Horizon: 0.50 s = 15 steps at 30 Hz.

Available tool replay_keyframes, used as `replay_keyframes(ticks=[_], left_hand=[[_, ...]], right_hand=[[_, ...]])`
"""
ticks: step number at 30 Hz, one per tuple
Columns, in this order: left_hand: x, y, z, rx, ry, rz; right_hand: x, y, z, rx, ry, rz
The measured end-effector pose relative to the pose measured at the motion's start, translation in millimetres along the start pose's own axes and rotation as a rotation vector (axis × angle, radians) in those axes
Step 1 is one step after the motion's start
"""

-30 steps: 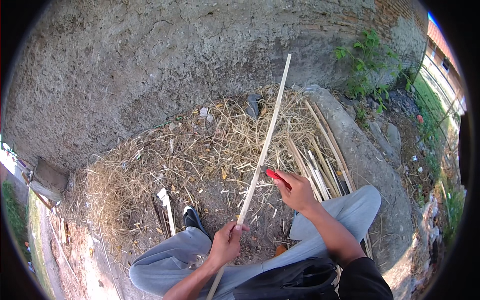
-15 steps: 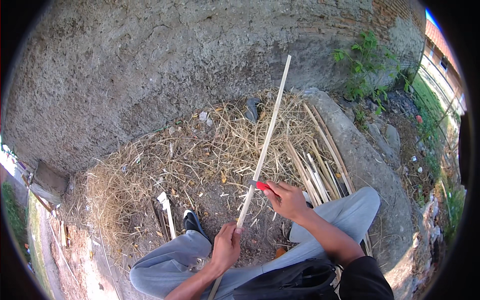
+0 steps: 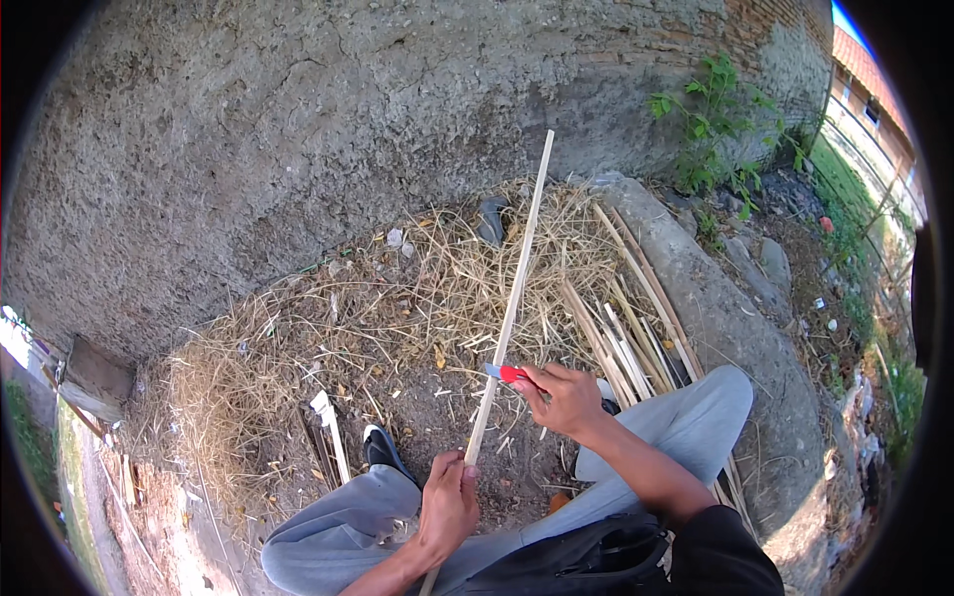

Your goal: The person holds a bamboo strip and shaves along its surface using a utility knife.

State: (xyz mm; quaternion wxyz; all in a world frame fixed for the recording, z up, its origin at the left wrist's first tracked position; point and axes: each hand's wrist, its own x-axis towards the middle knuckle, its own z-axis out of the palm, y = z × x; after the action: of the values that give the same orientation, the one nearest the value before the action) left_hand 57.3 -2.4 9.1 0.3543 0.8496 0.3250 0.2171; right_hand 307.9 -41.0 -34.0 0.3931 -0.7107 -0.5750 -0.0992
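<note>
A long pale strip of wood or bamboo [image 3: 524, 263] runs up and away from my lap, tilted a little to the right. Around its lower part my left hand [image 3: 447, 505] is closed, and the strip's near end passes on below that hand. My right hand [image 3: 564, 399] grips a knife with a red handle [image 3: 513, 374]. The short grey blade [image 3: 493, 371] lies across the strip, touching it above my left hand. Most of the handle is hidden inside my fingers.
Straw and shavings [image 3: 397, 298] cover the ground before a rough grey wall [image 3: 298, 129]. Several cut strips [image 3: 624, 348] lie by my right knee, beside a concrete ledge [image 3: 715, 298]. Another knife-like tool with a pale handle [image 3: 336, 437] rests near my left shoe [image 3: 386, 452].
The knife has slid slightly down the strip toward my left hand, its blade now turned more to view. The strip's far end has shifted left and lower in view.
</note>
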Motion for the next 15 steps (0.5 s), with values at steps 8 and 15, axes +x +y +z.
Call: replay_keyframes(ticks=[8, 15], left_hand=[[1.6, 1.9, -2.9, -0.034, -0.027, -0.078], [3.7, -7.0, 0.1, -0.011, -0.025, -0.036]], right_hand=[[0.2, 3.1, 12.0, -0.006, -0.04, 0.073], [4.0, 4.4, 13.5, 0.021, -0.045, 0.101]])
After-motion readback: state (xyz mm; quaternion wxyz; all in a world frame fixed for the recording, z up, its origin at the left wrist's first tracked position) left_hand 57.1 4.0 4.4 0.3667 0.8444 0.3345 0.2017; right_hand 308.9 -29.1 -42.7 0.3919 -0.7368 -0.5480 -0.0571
